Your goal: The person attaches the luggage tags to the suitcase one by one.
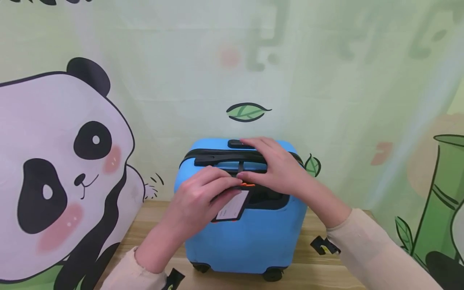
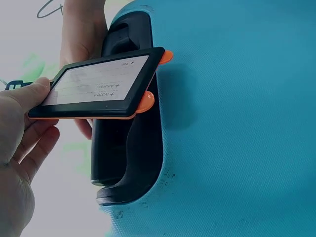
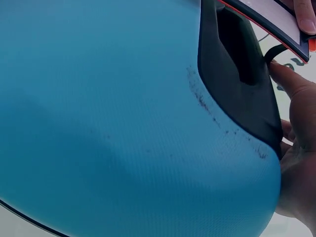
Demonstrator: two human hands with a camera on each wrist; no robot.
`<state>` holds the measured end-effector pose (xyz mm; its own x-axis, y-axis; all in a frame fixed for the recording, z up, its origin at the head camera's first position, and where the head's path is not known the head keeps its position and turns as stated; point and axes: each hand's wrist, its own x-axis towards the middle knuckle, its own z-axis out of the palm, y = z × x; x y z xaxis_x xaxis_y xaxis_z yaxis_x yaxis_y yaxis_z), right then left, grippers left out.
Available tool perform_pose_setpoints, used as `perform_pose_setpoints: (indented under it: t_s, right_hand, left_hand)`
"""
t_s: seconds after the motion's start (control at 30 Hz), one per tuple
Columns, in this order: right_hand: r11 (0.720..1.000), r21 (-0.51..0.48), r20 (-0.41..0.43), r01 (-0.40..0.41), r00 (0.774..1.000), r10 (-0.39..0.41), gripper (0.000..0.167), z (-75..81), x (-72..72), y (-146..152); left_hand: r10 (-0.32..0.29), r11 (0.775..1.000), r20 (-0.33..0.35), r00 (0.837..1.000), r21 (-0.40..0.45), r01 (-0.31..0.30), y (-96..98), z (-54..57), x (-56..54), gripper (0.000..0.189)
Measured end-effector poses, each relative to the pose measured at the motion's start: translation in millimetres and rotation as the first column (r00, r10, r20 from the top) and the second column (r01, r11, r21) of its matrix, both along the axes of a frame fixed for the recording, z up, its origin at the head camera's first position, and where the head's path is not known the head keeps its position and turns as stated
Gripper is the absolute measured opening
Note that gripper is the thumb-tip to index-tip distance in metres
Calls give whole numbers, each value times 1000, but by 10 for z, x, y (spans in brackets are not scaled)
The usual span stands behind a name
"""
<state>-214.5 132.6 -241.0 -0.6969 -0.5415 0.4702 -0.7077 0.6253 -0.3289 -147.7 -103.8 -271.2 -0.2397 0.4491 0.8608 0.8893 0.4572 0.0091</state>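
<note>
A blue suitcase (image 1: 243, 241) stands upright on small black wheels. My left hand (image 1: 203, 197) pinches a black-and-orange luggage tag (image 1: 232, 207) at its strap end. The tag's white card (image 2: 98, 81) has Name and Address lines, seen in the left wrist view. A thin black strap (image 1: 241, 166) crosses the black telescopic handle (image 1: 217, 156) at the top. My right hand (image 1: 279, 165) reaches over that handle, its thumb touching near the strap and its fingers spread apart by the top carry handle (image 1: 235, 143). In the right wrist view its other fingers are partly hidden behind the suitcase.
The suitcase stands on a wood-grain table (image 1: 322, 266). Close behind is a pale green printed backdrop (image 1: 174, 72) with a large panda (image 1: 61, 161) on the left and bamboo at the right. Scuff marks (image 3: 200, 98) dot the suitcase shell.
</note>
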Motion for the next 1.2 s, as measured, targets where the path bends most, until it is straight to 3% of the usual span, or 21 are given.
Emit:
perform_pose_setpoints:
  t_s: [0.27,0.53,0.83,1.2]
  right_hand:
    - [1000,-7,8,-30,1000,30,64,-12,-66,25]
    - [999,12,19,-51,999,51,50,1,-98,-4]
    - [998,11,56,-62,997,61,50,21,-115,-30]
    - [999,50,54,-5,999,3,51,29,-101,-61]
  left_hand:
    - [24,1000,-22,999,11,-24,36,-43,-104,25]
    - [41,998,-38,998,39,-39,31,-117,-137,25]
    - [56,997,-22,998,54,-55,47,-158,-183,23]
    - [60,994,-24,998,95,-58,48,-175,-167,29]
